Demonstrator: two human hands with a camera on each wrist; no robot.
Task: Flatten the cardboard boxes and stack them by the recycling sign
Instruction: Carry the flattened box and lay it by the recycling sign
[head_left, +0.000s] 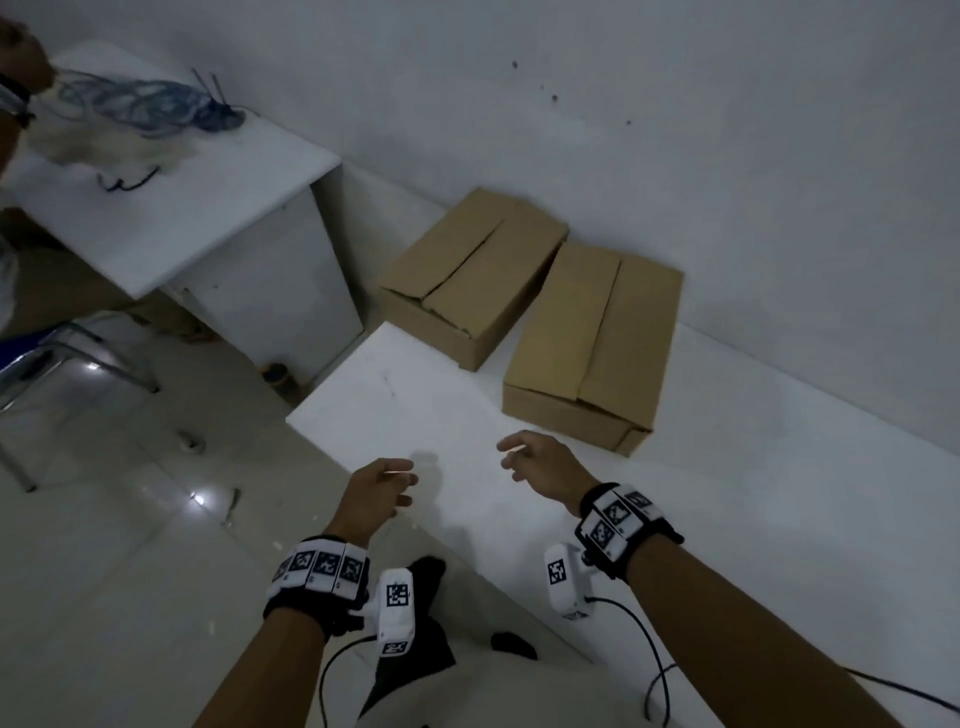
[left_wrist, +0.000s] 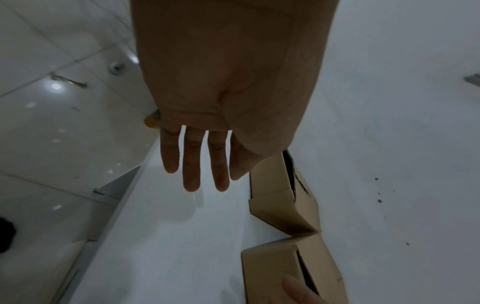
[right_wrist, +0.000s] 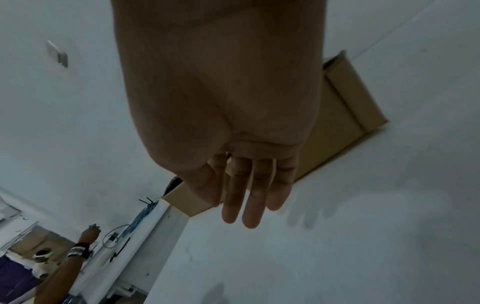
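Two closed brown cardboard boxes stand side by side on a white table (head_left: 415, 415) against the wall: the left box (head_left: 470, 273) and the right box (head_left: 597, 343). Both hands hover over the table's near part, short of the boxes, and hold nothing. My left hand (head_left: 387, 483) has relaxed fingers; the left wrist view shows its fingers (left_wrist: 192, 164) straight above the table, with both boxes (left_wrist: 283, 197) to the right. My right hand (head_left: 530, 457) is just in front of the right box; its fingers (right_wrist: 255, 195) hang straight in the right wrist view, a box (right_wrist: 337, 123) behind them.
A second white table (head_left: 171, 208) stands at the left with a tangle of blue cables (head_left: 150, 104) on it. Another person's arm (right_wrist: 75, 253) is near that table. A metal chair frame (head_left: 67, 358) stands on the tiled floor (head_left: 130, 545). No recycling sign is in view.
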